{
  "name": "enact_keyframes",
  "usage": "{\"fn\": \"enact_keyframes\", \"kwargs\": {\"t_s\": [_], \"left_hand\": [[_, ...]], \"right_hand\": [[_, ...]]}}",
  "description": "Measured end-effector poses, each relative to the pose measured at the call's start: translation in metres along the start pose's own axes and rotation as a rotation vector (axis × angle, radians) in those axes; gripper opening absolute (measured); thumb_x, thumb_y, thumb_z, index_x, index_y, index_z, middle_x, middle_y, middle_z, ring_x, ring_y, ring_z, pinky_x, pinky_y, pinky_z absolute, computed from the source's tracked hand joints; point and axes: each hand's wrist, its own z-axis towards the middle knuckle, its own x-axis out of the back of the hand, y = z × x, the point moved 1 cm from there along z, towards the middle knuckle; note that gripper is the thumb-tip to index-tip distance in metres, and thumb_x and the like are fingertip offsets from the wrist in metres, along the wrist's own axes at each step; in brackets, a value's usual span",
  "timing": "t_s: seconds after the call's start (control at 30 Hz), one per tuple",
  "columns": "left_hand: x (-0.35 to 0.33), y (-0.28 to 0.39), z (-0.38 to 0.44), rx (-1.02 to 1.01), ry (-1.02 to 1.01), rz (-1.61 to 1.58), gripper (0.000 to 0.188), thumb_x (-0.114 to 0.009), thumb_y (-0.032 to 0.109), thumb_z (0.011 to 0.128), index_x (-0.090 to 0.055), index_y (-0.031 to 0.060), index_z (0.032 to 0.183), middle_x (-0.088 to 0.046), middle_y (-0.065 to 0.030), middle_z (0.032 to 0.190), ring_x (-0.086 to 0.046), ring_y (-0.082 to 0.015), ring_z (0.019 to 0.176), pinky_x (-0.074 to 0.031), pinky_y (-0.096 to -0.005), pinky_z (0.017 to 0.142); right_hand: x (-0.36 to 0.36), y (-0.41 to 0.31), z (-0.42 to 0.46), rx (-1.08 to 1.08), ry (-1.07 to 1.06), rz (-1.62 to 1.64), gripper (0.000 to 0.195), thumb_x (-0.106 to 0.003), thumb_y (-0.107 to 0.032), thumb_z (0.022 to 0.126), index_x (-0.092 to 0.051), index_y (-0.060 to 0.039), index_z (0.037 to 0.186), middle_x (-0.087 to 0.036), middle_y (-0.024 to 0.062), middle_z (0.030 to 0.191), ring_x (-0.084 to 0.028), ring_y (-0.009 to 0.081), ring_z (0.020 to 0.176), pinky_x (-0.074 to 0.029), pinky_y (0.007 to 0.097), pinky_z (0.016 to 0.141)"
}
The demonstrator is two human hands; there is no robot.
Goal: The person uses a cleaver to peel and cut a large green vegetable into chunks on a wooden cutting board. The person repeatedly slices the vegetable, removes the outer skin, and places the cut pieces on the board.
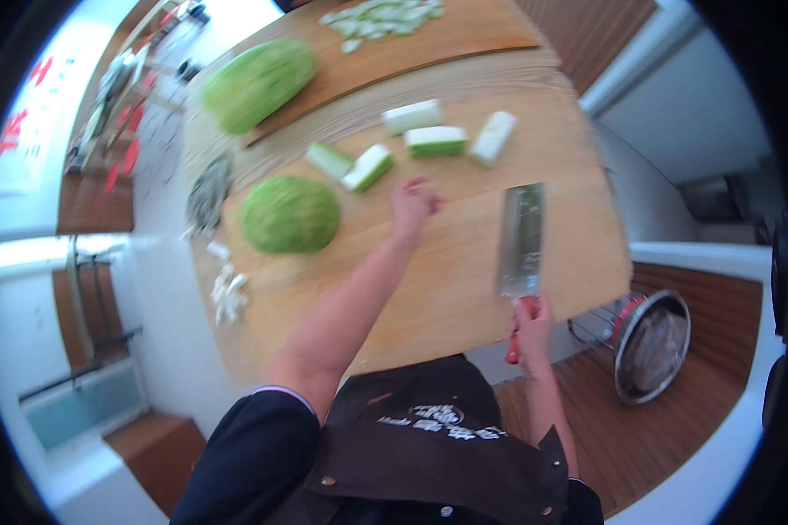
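Note:
My right hand [532,328] grips the red handle of a cleaver [523,239], whose wide blade lies over the right part of a wooden cutting board [446,275]. Near the board's middle is my left hand [417,202], blurred, its fingers partly curled; I cannot tell whether it holds anything. Beyond it lie several pale blocks of green-skinned gourd, among them one block [435,142] with its green side showing and another [494,138] farther right. A large rounded piece of green gourd [291,214] rests on the board to the left of my left hand.
Across the table, a second board [479,29] bears chopped pale-green pieces [384,18]. A large green gourd [259,85] lies by its left end. A grey cloth [209,193] and white scraps [228,292] are at the left edge. A lined metal bin [653,346] stands low at the right.

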Motion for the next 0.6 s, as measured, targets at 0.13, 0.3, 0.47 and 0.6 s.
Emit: {"fn": "enact_keyframes", "kwargs": {"t_s": [0.13,0.3,0.47,0.6], "left_hand": [[0.091,0.006,-0.084,-0.176,-0.098,0.359,0.019,-0.064,0.018,0.097,-0.067,-0.0001,0.094,-0.068,-0.0098,0.086,-0.065,-0.0175,0.071,-0.053,-0.0296,0.066],[0.203,-0.012,-0.150,-0.570,0.219,1.085,0.030,-0.060,0.021,0.097,-0.063,0.0031,0.121,-0.061,-0.0168,0.124,-0.057,-0.0319,0.114,-0.045,-0.0460,0.100],[0.169,-0.102,-0.194,-0.871,-0.405,1.231,0.067,-0.052,0.035,0.098,-0.033,0.0007,0.152,-0.035,-0.0182,0.157,-0.029,-0.0352,0.148,-0.020,-0.0488,0.122],[0.156,-0.127,-0.190,-0.699,-0.349,1.357,0.071,-0.045,0.042,0.100,-0.028,0.0007,0.154,-0.031,-0.0166,0.160,-0.025,-0.0331,0.150,-0.016,-0.0467,0.123]], "right_hand": [[-0.005,0.007,-0.004,0.041,-0.029,-0.097,0.015,-0.063,-0.006,0.097,-0.052,-0.0050,0.107,-0.048,-0.0027,0.069,-0.045,0.0046,0.051,-0.038,0.0217,0.045],[0.015,0.022,-0.012,0.096,-0.190,-0.290,0.015,-0.062,-0.006,0.096,-0.053,-0.0037,0.109,-0.049,-0.0031,0.070,-0.046,0.0051,0.051,-0.038,0.0220,0.045],[0.003,0.030,-0.040,0.103,-0.195,-0.331,0.017,-0.063,-0.006,0.096,-0.054,-0.0039,0.110,-0.051,-0.0020,0.072,-0.048,0.0054,0.052,-0.038,0.0229,0.043],[-0.024,0.022,-0.046,0.181,-0.159,-0.311,0.018,-0.063,-0.005,0.097,-0.053,-0.0033,0.112,-0.051,-0.0012,0.073,-0.047,0.0053,0.052,-0.038,0.0221,0.043]]}}
